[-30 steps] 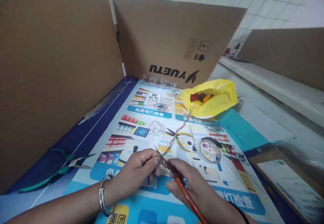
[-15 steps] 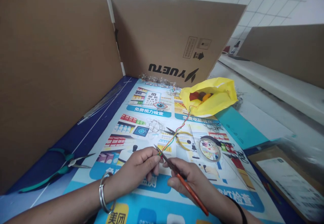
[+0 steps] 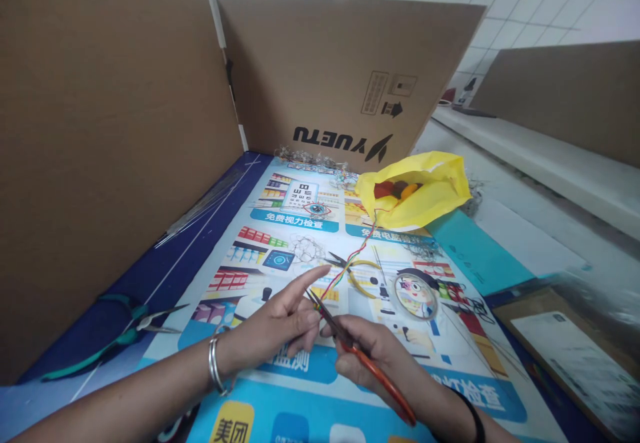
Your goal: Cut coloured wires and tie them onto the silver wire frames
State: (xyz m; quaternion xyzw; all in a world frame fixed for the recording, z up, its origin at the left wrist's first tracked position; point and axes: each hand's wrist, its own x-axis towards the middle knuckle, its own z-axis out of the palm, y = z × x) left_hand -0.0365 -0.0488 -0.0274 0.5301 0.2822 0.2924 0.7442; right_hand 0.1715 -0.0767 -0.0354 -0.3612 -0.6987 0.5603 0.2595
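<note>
Has just straightened the index finger [image 3: 306,283] of the left hand [image 3: 277,331], now pointing forward above the poster [image 3: 280,393], while half a second ago kept it bent near the thumb. Holds the twisted threads [image 3: 355,255], red and green among the colours, in a narrow pinch between left thumb and the remaining fingers, with the end partly hidden there. Keeps the right hand [image 3: 395,353] closed around the orange handles of the scissors [image 3: 377,371], and now shows two slightly parted blade tips just beside the pinch, instead of nearly one line as before. Means, by judgement, more free room for the blades near the held end, with the threads under control. Cannot tell any thread between the blades, nor any finished cut. Leaves the threads as before, running from the pinch over the yellow-handled pliers [image 3: 365,263] to the mouth of the yellow bag [image 3: 440,206].
</note>
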